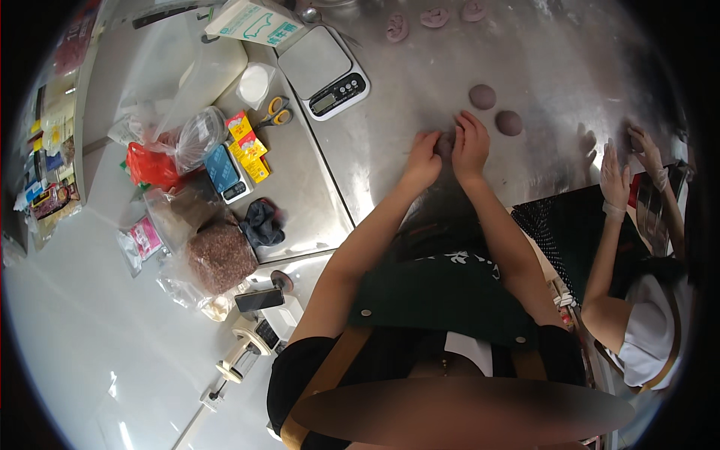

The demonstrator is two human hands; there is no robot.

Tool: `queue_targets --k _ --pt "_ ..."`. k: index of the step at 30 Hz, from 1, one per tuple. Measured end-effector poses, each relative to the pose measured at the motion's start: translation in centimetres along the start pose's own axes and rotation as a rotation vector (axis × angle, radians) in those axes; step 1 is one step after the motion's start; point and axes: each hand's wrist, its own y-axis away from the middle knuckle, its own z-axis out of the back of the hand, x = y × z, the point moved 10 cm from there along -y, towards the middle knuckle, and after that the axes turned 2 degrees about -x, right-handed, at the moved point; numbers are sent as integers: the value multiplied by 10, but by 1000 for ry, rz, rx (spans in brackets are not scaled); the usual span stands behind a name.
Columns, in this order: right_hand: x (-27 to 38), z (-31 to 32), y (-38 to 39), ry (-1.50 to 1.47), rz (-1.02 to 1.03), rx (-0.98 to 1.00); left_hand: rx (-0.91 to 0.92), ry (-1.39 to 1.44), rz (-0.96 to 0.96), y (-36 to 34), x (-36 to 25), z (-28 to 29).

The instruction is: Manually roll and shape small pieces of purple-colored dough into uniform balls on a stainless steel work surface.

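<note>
My left hand (424, 159) and my right hand (471, 146) are closed round a small lump of purple-grey dough (444, 147) on the steel table (412, 82), with the fingers partly covering it. Two smooth dough balls (482, 96) (508, 122) sit just beyond and to the right of my right hand. Three shaped purple pieces (397, 27) (434, 17) (472, 10) lie along the far edge of the table.
A scale (315, 67), carton (251, 21), scissors (276, 112), yellow packets (247, 146), blue-screened device (225, 171), bags (221, 255) and dark cloth (262, 225) crowd the left. A phone (259, 300) stands lower left. At right, a gloved co-worker's hands (616, 180) (646, 156) work at the table.
</note>
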Motion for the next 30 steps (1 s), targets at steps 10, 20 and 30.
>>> queue_targets --k 10,20,30 --pt "14 1 -14 -157 -32 -58 55 437 179 15 -13 -8" --pt "42 -8 -30 -5 22 -43 -63 662 211 24 -13 -4" --pt "12 -15 -28 163 5 -11 -117 615 15 13 11 -4"
